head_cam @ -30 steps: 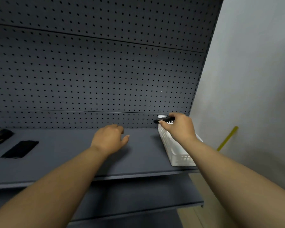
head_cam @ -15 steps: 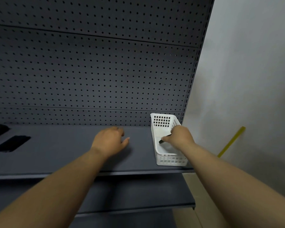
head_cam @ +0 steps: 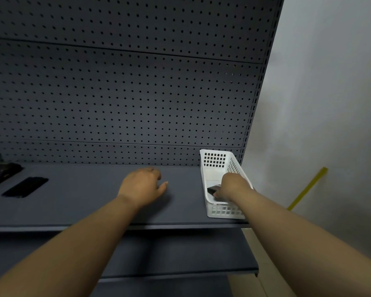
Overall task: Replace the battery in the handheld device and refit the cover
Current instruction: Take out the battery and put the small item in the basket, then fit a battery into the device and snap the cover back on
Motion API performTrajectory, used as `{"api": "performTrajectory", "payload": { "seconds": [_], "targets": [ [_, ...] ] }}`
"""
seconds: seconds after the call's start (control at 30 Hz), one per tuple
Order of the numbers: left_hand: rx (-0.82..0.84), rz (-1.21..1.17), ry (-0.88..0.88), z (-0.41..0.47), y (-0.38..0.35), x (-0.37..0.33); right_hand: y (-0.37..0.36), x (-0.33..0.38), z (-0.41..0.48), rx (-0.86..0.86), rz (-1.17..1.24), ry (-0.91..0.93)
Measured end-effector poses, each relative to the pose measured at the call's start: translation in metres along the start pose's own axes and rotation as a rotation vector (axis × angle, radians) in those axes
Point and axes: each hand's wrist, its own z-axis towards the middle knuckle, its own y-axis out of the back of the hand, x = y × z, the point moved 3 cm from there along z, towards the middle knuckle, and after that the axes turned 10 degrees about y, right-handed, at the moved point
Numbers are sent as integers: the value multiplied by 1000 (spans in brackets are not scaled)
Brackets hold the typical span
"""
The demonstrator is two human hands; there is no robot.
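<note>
My right hand (head_cam: 230, 186) reaches down inside a white plastic basket (head_cam: 215, 160) at the right end of the shelf. Its fingers are on a flat black battery (head_cam: 212, 189) that lies near the basket's floor. My left hand (head_cam: 141, 185) rests on the grey shelf (head_cam: 84, 200), fingers loosely curled, holding nothing. Far left on the shelf lies the black handheld device (head_cam: 2, 171), partly cut off by the frame edge, with a flat black cover (head_cam: 26, 187) beside it.
A dark pegboard (head_cam: 126, 93) backs the shelf. A lower shelf (head_cam: 180, 254) juts out beneath. A pale wall (head_cam: 330, 103) stands to the right, with a yellow strip (head_cam: 307, 188) leaning against it near the floor.
My right hand has gone from above the basket's rim down into the basket with the black battery. My left hand has stayed on the shelf. The view has shifted slightly right.
</note>
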Motion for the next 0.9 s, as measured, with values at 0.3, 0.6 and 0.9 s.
{"api": "performTrajectory", "payload": {
  "seconds": [0.3,0.6,0.9],
  "targets": [
    [-14,-4,19,-6,10,16,27,17,-4,-113,-47,81],
    [-28,-8,26,-12,28,57,31,95,-9,-225,1,248],
    [20,4,30,-8,43,150,1,205,-5,-145,0,309]
  ]
}}
